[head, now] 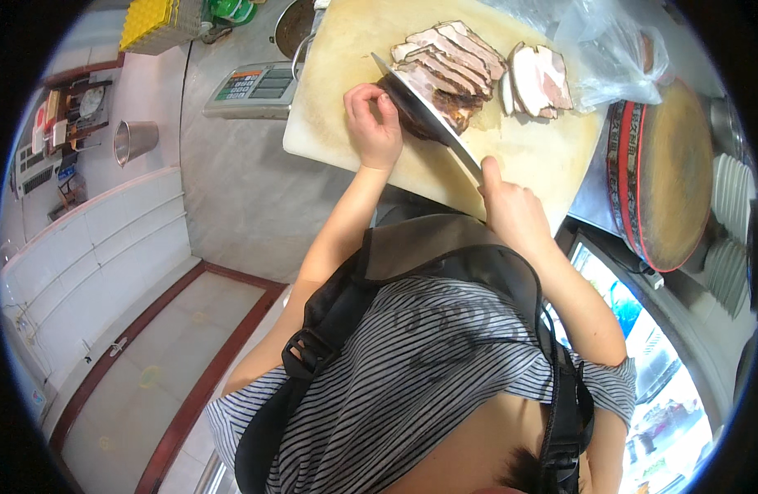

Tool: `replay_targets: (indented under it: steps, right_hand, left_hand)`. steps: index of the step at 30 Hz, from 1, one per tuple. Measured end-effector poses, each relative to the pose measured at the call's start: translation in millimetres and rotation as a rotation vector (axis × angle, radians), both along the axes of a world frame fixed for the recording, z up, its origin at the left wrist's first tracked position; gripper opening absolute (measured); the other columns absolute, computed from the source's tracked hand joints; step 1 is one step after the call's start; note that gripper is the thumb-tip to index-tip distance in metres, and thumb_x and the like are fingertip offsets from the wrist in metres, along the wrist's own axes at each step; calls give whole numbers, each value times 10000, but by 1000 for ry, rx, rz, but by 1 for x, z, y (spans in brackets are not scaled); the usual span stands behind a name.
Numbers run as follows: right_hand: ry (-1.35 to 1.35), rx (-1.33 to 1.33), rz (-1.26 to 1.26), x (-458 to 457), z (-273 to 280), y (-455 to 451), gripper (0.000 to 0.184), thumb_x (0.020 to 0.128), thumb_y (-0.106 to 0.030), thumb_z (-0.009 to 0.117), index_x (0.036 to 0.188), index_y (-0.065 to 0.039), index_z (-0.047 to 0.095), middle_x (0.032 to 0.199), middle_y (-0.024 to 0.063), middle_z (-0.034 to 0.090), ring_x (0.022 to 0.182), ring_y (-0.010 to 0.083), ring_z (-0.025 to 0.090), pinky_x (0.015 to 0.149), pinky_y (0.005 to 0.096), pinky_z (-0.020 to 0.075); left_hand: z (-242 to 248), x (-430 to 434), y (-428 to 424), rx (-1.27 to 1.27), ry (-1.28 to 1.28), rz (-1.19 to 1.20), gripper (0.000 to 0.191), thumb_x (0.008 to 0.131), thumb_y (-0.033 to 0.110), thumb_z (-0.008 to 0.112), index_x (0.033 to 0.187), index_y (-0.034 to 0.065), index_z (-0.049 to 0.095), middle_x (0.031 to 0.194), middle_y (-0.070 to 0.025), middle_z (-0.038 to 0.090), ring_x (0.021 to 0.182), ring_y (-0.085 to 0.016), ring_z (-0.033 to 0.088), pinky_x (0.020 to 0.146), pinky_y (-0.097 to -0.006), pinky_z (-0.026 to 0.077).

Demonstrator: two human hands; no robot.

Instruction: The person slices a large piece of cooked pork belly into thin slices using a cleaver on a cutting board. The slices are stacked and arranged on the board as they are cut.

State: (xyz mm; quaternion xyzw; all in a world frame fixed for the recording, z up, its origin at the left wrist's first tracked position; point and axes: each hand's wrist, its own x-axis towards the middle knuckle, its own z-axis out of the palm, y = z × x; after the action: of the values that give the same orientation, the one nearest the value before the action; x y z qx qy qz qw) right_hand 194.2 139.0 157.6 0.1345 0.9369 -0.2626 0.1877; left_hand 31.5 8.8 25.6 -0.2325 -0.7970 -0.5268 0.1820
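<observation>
On a large yellowed cutting board (pixel 329 123) lies a dark-crusted piece of cooked meat (pixel 416 123). My left hand (pixel 375 126) rests on its left end with the fingers curled. My right hand (pixel 514 207) grips the handle of a long knife (pixel 437 120), whose blade stands against the meat's cut side. Beyond the blade, overlapping meat slices (pixel 450 58) fan out. A smaller group of pale, fatty slices (pixel 538 80) lies to their right. The blade hides part of the meat.
Left of the board stands a digital scale (pixel 255 89), with a metal pot (pixel 295 28) behind. A clear plastic bag (pixel 619 55) lies at the back right. A thick round chopping block (pixel 675 179) leans right of the board, near stacked white plates (pixel 731 191). Yellow egg trays (pixel 150 25) stand far left.
</observation>
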Motion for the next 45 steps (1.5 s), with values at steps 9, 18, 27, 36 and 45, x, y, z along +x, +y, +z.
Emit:
replay_targets:
  steps: [9, 18, 27, 36, 45]
  right_hand:
    - [59, 43, 40, -44, -18, -28, 412, 759, 18, 471, 1153, 35, 355, 705, 229, 621, 628, 409, 628, 543, 480, 511]
    - [154, 10, 31, -33, -18, -19, 434, 769, 21, 464, 1186, -1, 346, 689, 210, 609, 636, 402, 615, 553, 484, 489]
    - [218, 37, 3, -54, -32, -19, 337, 791, 4, 467, 1116, 23, 377, 639, 220, 597, 658, 408, 624, 563, 486, 500]
    - [122, -36, -18, -35, -22, -1, 341, 801, -1, 468, 1128, 1, 371, 713, 235, 608, 695, 434, 605, 591, 506, 468]
    - [346, -39, -25, -95, -50, -7, 356, 775, 5, 535, 1104, 5, 400, 746, 239, 624, 744, 432, 616, 629, 485, 494]
  left_hand:
    - [-3, 8, -2, -14, -74, -3, 156, 862, 79, 540, 994, 6, 497, 975, -171, 528, 938, -367, 519, 828, -408, 434]
    - [-6, 1, 0, -28, 29, 8, 161, 846, 45, 540, 993, 11, 485, 967, -174, 498, 904, -359, 513, 783, -409, 435]
    - [-8, 3, 3, 25, 3, -27, 135, 860, 77, 541, 964, 6, 490, 960, -171, 501, 922, -351, 509, 820, -411, 427]
    - [-1, 4, 2, 27, -11, -51, 109, 887, 97, 521, 934, 4, 487, 939, -157, 512, 907, -323, 513, 820, -407, 427]
    - [-6, 3, 3, 69, -18, -79, 111, 895, 94, 512, 949, -1, 490, 947, -157, 515, 911, -325, 512, 831, -404, 426]
